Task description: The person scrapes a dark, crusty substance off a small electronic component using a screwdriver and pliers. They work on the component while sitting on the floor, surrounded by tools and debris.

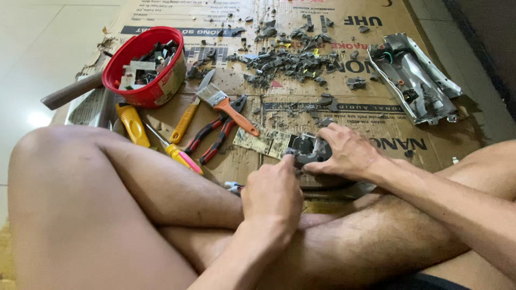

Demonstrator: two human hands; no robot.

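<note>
Circuit board (263, 143) lies near centre on the cardboard (344, 115), its dark transformer block (307, 149) pinned by right hand (344, 153), fingers clamped to steady it. Left hand (271, 193) is fisted at the block's near edge; contents hidden. Pliers (215, 137) wait left.

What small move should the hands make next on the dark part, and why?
Probably keep the right hand pressing the dark part down while the left hand pries at its near edge. Both hands already grip it, and it sits on the circuit board.
</note>
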